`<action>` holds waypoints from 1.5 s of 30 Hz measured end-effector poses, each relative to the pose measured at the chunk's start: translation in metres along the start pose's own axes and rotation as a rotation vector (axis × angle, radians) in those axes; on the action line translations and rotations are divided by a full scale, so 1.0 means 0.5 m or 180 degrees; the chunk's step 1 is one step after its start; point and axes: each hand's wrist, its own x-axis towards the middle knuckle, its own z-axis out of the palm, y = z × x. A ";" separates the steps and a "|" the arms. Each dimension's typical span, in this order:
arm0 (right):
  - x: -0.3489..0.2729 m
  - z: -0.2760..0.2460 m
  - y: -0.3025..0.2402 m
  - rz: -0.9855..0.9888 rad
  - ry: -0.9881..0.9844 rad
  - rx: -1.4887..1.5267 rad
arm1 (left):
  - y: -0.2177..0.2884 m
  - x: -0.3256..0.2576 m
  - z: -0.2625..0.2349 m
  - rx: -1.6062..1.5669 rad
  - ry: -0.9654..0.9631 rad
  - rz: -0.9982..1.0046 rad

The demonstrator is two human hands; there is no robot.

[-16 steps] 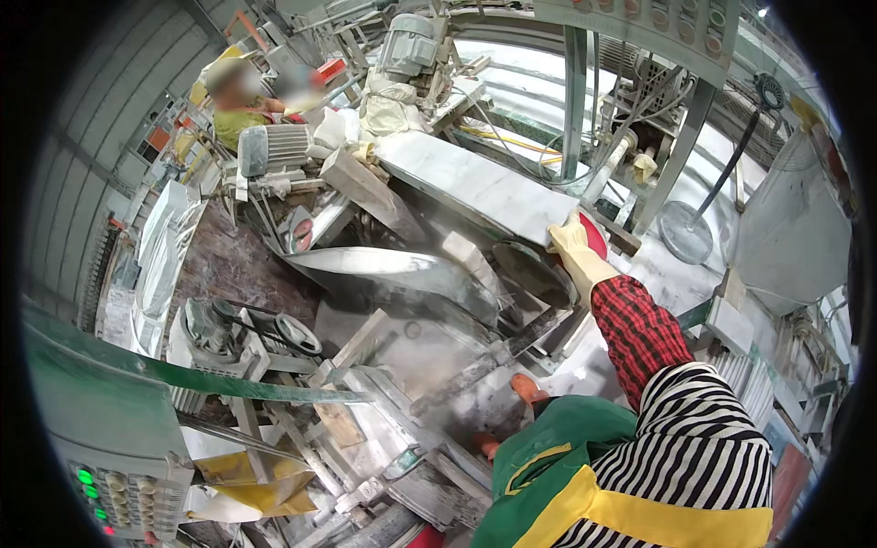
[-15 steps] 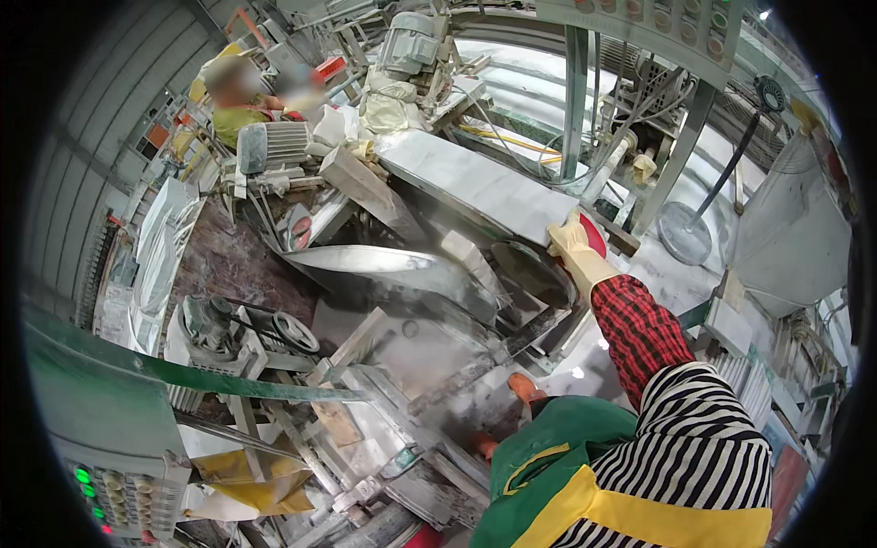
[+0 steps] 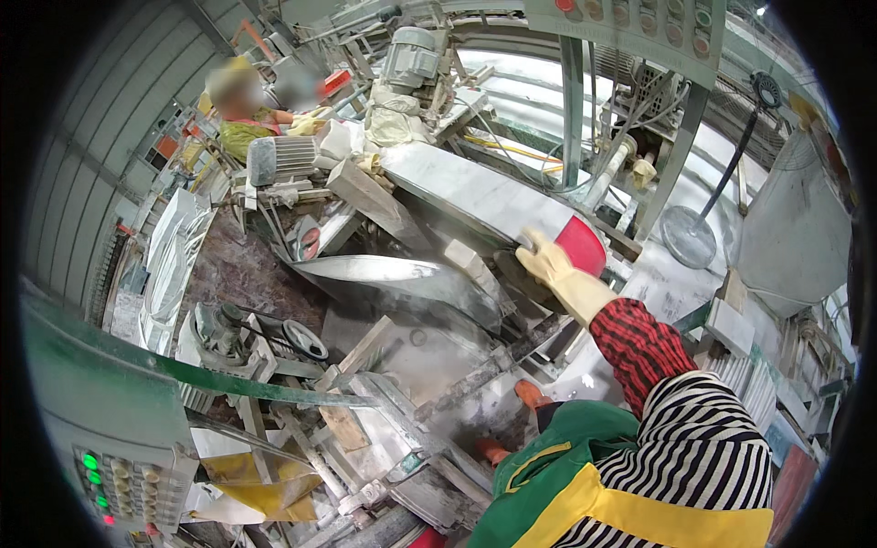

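Observation:
My right hand [image 3: 554, 272], in a cream rubber glove with a red-and-black checked cuff, is stretched out beside the near end of a long pale slab [image 3: 475, 187]. Its fingers look apart, with nothing visible in them. A red rounded piece [image 3: 582, 247] sits at that end of the slab, just beyond my glove. Whether the fingertips touch the slab's edge I cannot tell. Below the slab, dark curved parts lie partly behind my hand. My left hand is out of the picture.
A large curved metal blade or guard [image 3: 393, 274] runs left of my hand. Motors [image 3: 411, 59] stand at the far side, where a co-worker [image 3: 239, 128] in yellow gloves works. A control panel [image 3: 128, 484] is lower left; a round-based pole [image 3: 687, 236] stands right.
My right hand has drawn off the slab's near end, moving slightly left and down, baring more of the red piece. The co-worker's gloved hands now show near the motor.

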 end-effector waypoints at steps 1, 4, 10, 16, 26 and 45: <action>-0.021 0.020 -0.026 0.0301 0.0267 0.1580 | -0.016 -0.004 0.016 0.0098 0.0146 -0.0014; -0.093 0.110 0.004 -0.0667 0.0356 0.1733 | -0.047 0.028 0.061 -0.0861 -0.0513 -0.0972; -0.211 0.364 0.263 -0.0421 -0.0899 0.0346 | -0.002 0.120 -0.080 -0.0450 -0.1633 -0.1273; -0.340 0.386 0.354 0.0341 -0.2278 -0.0907 | -0.006 0.060 -0.039 -0.0234 -0.0729 -0.1150; -0.278 0.370 0.091 0.0436 -0.1677 0.0672 | -0.017 0.026 0.051 0.0350 -0.1855 -0.0674; -0.326 0.362 0.194 0.1218 -0.1936 0.1261 | 0.043 0.076 -0.063 0.0318 -0.2234 -0.0255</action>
